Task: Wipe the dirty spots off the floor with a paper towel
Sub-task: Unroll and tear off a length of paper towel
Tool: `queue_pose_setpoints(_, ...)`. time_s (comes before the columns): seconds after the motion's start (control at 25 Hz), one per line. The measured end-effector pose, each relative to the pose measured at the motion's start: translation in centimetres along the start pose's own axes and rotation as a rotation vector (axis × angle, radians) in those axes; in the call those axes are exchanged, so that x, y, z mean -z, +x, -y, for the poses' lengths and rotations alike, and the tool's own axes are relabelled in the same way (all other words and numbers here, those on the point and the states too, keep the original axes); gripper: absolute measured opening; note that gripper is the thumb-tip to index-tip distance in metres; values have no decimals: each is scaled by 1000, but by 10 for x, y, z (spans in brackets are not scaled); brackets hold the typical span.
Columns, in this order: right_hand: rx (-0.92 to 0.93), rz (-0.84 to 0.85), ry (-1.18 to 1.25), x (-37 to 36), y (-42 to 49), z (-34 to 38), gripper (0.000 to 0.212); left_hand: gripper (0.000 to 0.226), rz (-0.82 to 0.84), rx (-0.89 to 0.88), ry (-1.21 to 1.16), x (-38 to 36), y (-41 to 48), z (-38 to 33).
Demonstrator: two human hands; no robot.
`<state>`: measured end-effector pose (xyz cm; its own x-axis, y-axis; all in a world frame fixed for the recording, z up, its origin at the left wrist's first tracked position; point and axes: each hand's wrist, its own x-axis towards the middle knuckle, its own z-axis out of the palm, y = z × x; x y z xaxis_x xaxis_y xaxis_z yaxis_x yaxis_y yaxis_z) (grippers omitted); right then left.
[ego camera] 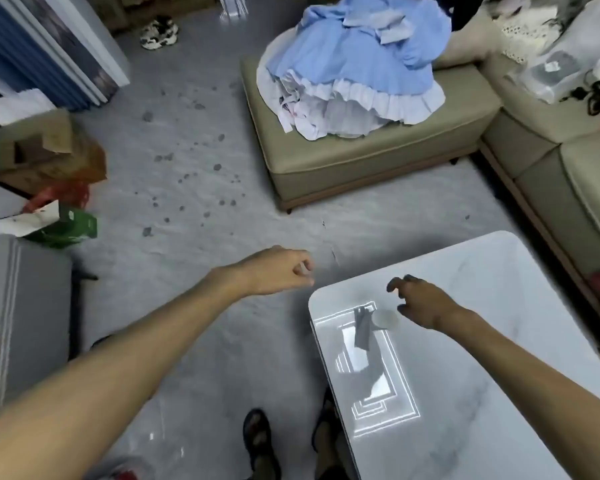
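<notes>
Wiping looks unstarted: dark spots dot the grey floor far left. No paper towel is visible. The left hand has its fingers loosely curled, empty; the right hand hovers, fingers spread, over the glossy white marble bench.

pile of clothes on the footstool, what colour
Light blue with white ruffled trim, clearest in the head view.
</notes>
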<state>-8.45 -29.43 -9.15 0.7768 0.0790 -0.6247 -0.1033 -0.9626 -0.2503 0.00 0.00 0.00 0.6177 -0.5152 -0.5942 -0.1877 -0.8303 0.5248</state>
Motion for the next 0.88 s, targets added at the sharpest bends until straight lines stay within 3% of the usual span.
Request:
queue_pose_setpoints(0.2, 21, 43, -57, -88, 54, -17, 75, 22, 83, 100, -85, -63, 67, 51)
queue_pose_setpoints(0.44, -66, -63, -179, -121, 77, -11, 38, 30, 153, 124, -72, -95, 87, 72)
queue_pose_setpoints(0.52, -132, -122, -72, -111, 73, -5, 28, 30, 147, 125, -81, -92, 82, 72)
queue_pose_setpoints(0.6, -261, -160, 207, -93, 60, 4, 30, 31, 123, 114, -93, -84, 71, 68)
queue_pose_setpoints(0.68, -400, -138, 762, -76, 44, 16, 30, 29, 63, 76, -114, -75, 61, 60)
queue_pose_setpoints(0.76, -430, -12, 1298, -53, 18, 38, 26, 25, -25, 4, -141, -59, 42, 44)
queue_pose_setpoints(0.88, -415, 131, 1669, -20, -16, 71, 21, 22, -148, -107, -162, -32, 6, 24)
